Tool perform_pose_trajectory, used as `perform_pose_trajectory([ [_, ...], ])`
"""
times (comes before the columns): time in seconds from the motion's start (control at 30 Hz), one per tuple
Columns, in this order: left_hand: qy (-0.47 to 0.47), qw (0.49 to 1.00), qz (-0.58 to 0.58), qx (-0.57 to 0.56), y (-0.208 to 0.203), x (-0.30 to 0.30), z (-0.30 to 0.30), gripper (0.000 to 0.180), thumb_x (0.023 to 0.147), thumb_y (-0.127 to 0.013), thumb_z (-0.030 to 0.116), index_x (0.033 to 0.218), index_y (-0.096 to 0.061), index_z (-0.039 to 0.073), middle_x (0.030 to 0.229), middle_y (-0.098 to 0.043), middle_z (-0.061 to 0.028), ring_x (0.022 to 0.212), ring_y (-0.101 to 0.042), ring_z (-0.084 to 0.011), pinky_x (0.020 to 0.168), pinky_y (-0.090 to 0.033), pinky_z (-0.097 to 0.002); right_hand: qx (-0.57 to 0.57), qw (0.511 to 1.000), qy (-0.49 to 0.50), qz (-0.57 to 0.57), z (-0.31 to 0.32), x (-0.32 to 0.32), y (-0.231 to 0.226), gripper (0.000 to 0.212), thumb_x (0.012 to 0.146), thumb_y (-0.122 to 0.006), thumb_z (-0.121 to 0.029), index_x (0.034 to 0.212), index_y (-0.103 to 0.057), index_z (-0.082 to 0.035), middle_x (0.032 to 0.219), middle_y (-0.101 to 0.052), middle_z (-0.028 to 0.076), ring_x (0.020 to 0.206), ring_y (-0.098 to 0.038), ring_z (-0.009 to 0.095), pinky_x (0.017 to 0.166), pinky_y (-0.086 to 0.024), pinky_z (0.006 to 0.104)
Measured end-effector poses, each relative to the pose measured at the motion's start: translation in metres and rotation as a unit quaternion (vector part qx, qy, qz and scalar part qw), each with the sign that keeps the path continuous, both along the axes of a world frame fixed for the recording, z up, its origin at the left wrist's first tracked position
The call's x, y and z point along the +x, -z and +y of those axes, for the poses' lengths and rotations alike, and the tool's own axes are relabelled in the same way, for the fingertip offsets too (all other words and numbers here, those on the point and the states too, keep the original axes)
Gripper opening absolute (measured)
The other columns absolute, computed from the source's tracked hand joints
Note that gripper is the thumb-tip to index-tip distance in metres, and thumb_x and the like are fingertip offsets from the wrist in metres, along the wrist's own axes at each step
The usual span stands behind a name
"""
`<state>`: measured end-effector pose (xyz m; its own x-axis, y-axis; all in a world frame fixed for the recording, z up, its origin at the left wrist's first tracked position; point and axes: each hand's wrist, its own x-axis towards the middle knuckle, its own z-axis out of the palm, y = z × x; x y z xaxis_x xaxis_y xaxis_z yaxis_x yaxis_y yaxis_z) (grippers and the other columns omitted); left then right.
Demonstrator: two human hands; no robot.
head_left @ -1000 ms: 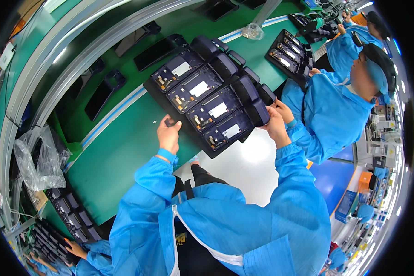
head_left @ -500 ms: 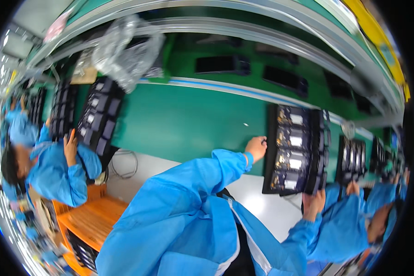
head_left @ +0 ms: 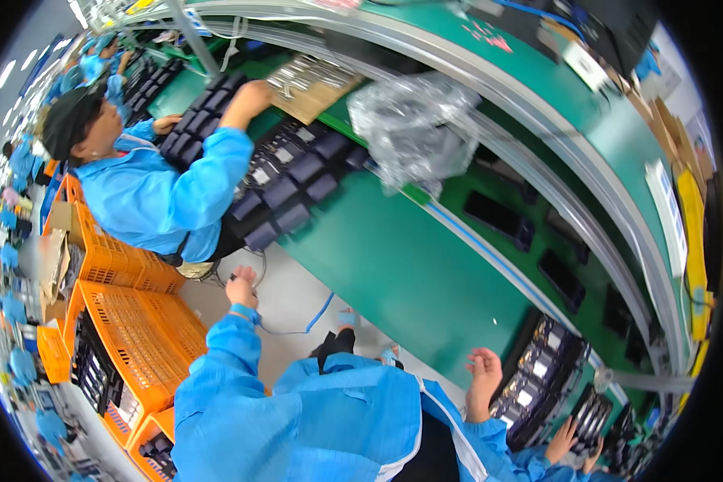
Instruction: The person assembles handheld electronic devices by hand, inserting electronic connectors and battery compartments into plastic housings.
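Observation:
My left hand (head_left: 243, 287) is out to the left, off the bench edge and above the floor. Its fingers are curled, with a small dark spot at the fingertips that I cannot make out. A blue cord (head_left: 321, 316) runs below its wrist. My right hand (head_left: 484, 379) is raised at the left side of a black tray (head_left: 530, 324), its fingers apart and nothing in them. Rows of dark electronic parts (head_left: 541, 361) with pale labels lie in that tray.
Orange crates (head_left: 145, 329) stand at the left. A co-worker (head_left: 161, 185) handles a dark tray of parts (head_left: 201, 120) by another loaded tray (head_left: 289, 173). A clear plastic bag (head_left: 418, 128) hangs over the green bench (head_left: 394, 273). Another person's hand (head_left: 562, 440) is lower right.
My view has swung left. My left hand has gone from beside the tray out past the bench edge. My right hand has come off the tray's near end and opened.

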<state>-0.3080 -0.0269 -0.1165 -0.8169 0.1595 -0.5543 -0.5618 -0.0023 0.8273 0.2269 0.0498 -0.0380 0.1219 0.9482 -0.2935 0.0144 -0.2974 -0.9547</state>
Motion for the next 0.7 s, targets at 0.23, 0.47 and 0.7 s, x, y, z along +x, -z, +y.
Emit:
perform_pose_trajectory([
  [0.23, 0.022, 0.968, -0.18, 0.174, 0.029, -0.094, 0.044, 0.008, 0.087, -0.049, 0.014, 0.082, -0.047, 0.009, 0.062, -0.043, -0.0024, 0.046, -0.037, -0.0096, 0.035, -0.023, -0.0192, 0.011, 0.97, -0.244, -0.006, 0.064, -0.123, -0.023, 0.014, 0.086, -0.048, -0.001, 0.097, -0.056, 0.0, 0.093, -0.061, 0.008, 0.081, -0.06, 0.015, 0.066, -0.048, 0.0252],
  [0.47, 0.152, 0.975, -0.122, 0.107, 0.029, -0.118, 0.058, 0.011, 0.083, -0.048, 0.004, 0.091, -0.05, 0.01, 0.07, -0.052, -0.0036, 0.049, -0.041, -0.01, 0.034, -0.025, -0.019, -0.005, 0.97, -0.24, -0.045, 0.074, -0.151, -0.015, 0.013, 0.085, -0.05, -0.003, 0.095, -0.056, 0.001, 0.091, -0.061, 0.009, 0.079, -0.06, 0.015, 0.064, -0.049, 0.0254],
  [0.7, 0.099, 0.982, -0.132, 0.091, 0.025, -0.111, 0.065, 0.014, 0.085, -0.043, 0.003, 0.095, -0.051, 0.011, 0.072, -0.053, -0.0034, 0.045, -0.039, -0.0104, 0.033, -0.025, -0.0196, -0.043, 0.96, -0.274, -0.039, 0.14, -0.208, -0.004, 0.015, 0.088, -0.047, -0.007, 0.098, -0.056, 0.0, 0.092, -0.062, 0.008, 0.08, -0.06, 0.015, 0.067, -0.049, 0.0258],
])
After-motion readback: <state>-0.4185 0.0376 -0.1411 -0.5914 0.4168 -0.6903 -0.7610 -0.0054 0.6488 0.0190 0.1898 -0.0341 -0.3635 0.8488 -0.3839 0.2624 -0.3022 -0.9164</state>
